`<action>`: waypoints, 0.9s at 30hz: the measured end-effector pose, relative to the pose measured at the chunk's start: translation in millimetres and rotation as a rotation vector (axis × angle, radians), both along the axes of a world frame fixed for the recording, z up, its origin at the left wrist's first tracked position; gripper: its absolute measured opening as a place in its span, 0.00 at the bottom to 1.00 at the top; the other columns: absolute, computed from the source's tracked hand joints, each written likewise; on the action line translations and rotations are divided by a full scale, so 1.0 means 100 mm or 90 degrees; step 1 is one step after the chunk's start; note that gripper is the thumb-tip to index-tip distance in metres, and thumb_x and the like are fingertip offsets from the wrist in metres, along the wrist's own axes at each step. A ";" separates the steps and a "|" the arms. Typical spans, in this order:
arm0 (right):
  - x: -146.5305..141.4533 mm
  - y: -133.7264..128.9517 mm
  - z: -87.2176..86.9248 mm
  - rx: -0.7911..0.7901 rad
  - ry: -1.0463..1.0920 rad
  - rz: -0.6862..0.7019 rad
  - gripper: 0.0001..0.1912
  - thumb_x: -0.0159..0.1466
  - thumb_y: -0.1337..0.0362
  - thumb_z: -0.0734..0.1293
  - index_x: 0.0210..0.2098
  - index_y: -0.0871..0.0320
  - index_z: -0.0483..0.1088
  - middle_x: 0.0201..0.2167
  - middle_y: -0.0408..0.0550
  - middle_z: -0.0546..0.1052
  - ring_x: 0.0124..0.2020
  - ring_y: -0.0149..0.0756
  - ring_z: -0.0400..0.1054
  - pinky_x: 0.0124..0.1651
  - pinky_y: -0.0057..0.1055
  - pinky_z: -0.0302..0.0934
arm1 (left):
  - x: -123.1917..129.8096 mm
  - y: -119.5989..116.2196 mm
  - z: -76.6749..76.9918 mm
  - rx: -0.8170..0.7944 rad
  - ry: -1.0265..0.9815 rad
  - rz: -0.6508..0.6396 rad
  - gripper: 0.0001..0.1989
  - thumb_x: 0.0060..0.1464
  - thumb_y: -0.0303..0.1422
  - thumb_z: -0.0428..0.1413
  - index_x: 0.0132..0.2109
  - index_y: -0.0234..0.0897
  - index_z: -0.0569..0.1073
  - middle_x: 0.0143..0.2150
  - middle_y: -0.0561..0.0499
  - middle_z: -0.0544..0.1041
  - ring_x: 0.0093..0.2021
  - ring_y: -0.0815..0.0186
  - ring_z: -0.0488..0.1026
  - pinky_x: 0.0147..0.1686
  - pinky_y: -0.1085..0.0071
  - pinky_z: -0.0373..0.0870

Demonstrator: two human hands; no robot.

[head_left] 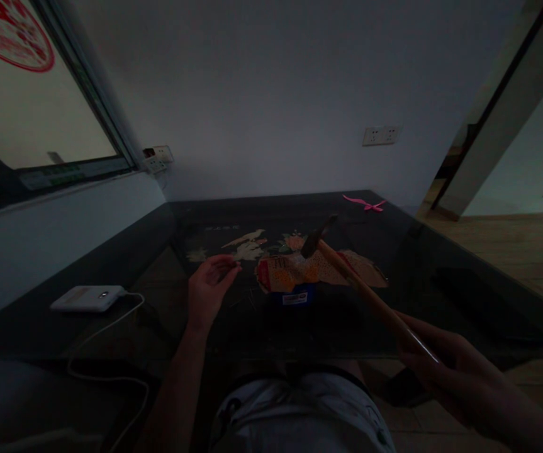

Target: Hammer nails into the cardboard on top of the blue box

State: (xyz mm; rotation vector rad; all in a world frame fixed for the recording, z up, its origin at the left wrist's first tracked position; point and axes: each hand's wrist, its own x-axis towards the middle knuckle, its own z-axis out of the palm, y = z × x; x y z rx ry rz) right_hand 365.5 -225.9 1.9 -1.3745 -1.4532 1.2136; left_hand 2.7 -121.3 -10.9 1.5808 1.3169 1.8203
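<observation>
- The right hand, lower right of the frame, is wrapped around the wooden handle of a hammer.
- The hammer slants up and left, its dark head near the middle of the frame, at the upper edge of a piece of cardboard; whether the two touch, I cannot tell.
- The left hand, left of centre, has its fingers curled and the thumb close to them; it is too dim to tell whether anything small is pinched there.
- The cardboard, with red and orange on its surface, lies at the centre over a blue box with a pale label.
- A few thin slivers lie between the left hand and the blue box.
- All this is on a dark, glossy bench, with a bird and flower design showing beyond the cardboard.
- At the left of the frame lies a white power bank, a white cable running from it over the near edge.
- A pink ribbon lies by the far edge, right of centre.
</observation>
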 end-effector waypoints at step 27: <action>-0.12 0.08 0.11 -0.016 0.012 0.029 0.31 0.55 0.56 0.69 0.58 0.53 0.68 0.13 0.37 0.64 0.10 0.28 0.55 0.10 0.24 0.53 | 0.75 0.64 -0.06 -0.032 0.179 -0.178 0.03 0.49 0.28 0.58 0.34 0.35 0.74 0.31 0.50 0.79 0.32 0.65 0.77 0.34 0.71 0.74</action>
